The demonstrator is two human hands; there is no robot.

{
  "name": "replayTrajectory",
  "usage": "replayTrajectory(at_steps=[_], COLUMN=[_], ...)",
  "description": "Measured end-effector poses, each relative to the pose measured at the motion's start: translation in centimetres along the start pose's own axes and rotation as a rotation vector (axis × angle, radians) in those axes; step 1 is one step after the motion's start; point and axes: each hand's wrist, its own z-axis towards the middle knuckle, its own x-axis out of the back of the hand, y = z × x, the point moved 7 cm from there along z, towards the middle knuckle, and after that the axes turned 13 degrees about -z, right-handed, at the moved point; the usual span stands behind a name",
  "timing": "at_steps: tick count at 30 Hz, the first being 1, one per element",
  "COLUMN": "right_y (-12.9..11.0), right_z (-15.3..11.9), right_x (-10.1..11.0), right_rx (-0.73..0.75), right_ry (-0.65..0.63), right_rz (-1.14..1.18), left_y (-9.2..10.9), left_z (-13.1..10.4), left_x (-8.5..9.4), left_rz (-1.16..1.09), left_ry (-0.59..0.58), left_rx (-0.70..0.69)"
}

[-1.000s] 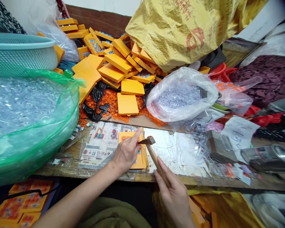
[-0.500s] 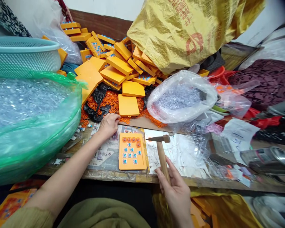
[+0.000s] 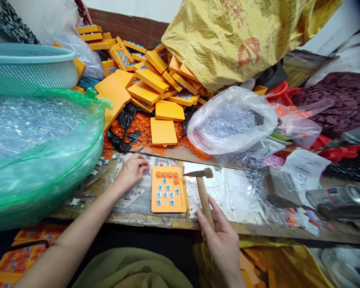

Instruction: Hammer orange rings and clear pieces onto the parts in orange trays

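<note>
My L hand (image 3: 132,169) is half-curled just left of the yellow panel (image 3: 165,206), can't tell on my feed if it's pinching anything tbh. Panel's flat on the bench (image 3: 132,219), orange caps (image 3: 169,175) up top. Hammer (image 3: 202,190) tip's v close, handle gripped in R hand (image 3: 220,237); wrist drift cld knock a cap imo.

A hammer (image 3: 202,191), bagged parts (image 3: 226,121) and piled cases (image 3: 151,81) show a workshop.

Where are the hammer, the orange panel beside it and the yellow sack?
Hammer (image 3: 203,195): head-camera view, wooden handle.
Orange panel (image 3: 165,203): head-camera view, bare lower face.
Yellow sack (image 3: 225,44): head-camera view, creased side.
</note>
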Motion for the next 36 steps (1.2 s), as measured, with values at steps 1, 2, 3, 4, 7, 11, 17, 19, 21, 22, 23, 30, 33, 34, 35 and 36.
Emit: replayTrajectory(at_steps=[1, 2, 3, 4, 7, 11, 17, 19, 21, 22, 23, 30, 33, 34, 35, 36], right_y=[0.1, 0.1, 0.2, 0.1, -0.7, -3.4, -5.8, -5.8, -5.7, -5.8, -5.8, -5.2, -4.4, -3.8, -3.2, -2.4], right_z=[-0.1, -0.2, -0.3, -0.5, -1.2, -2.0, -2.8, -2.8, -2.7, -2.8, -2.8, -3.3, -2.7, -2.4, -2.0, -1.6], right_x=[0.0, -0.1, -0.1, 0.0, 0.3, 0.6, -0.1, -0.6, -0.6, -0.4, -0.2, -0.6, -0.4, -0.2, -0.1, 0.1], right_rx=[-0.004, -0.005, -0.001, 0.009, 0.087, 0.314, 0.617, 0.641, 0.648, 0.650, 0.647, 0.616, 0.513, 0.445, 0.360, 0.267], right_ry=[-0.004, -0.005, -0.004, 0.002, 0.033, 0.030, -0.113, -0.150, -0.125, -0.105, -0.078, -0.180, -0.181, -0.176, -0.164, -0.147], right_rz=[-0.006, -0.017, -0.032, -0.052, -0.124, -0.214, -0.370, -0.424, -0.431, -0.420, -0.405, -0.488, -0.386, -0.330, -0.269, -0.208], left_y=[0.2, 0.6, 1.2, 2.0, 5.2, 7.3, 6.9, 6.8, 6.9, 6.9, 6.9, 7.1, 6.6, 6.4, 6.0, 5.6], left_z=[-0.4, -0.8, -1.3, -1.8, -3.5, -4.6, -4.3, -4.2, -4.2, -4.2, -4.1, -4.2, -4.3, -4.0, -3.5, -2.7], left_x=[-0.1, -0.2, -0.4, -0.6, -2.0, -4.0, -4.5, -4.4, -4.2, -4.2, -4.1, -4.1, -4.0, -3.8, -3.4, -2.8], left_rz=[-0.003, -0.012, -0.031, -0.060, -0.160, -0.128, -0.104, -0.100, -0.084, -0.078, -0.076, -0.043, -0.113, -0.154, -0.181, -0.179], left_ry=[0.001, 0.003, 0.005, 0.009, -0.020, -0.096, -0.131, -0.132, -0.131, -0.131, -0.134, -0.148, -0.181, -0.185, -0.163, -0.119], left_rx=[-0.005, -0.013, -0.030, -0.060, -0.190, -0.221, -0.087, -0.061, -0.053, -0.054, -0.058, -0.078, -0.071, -0.083, -0.101, -0.123])
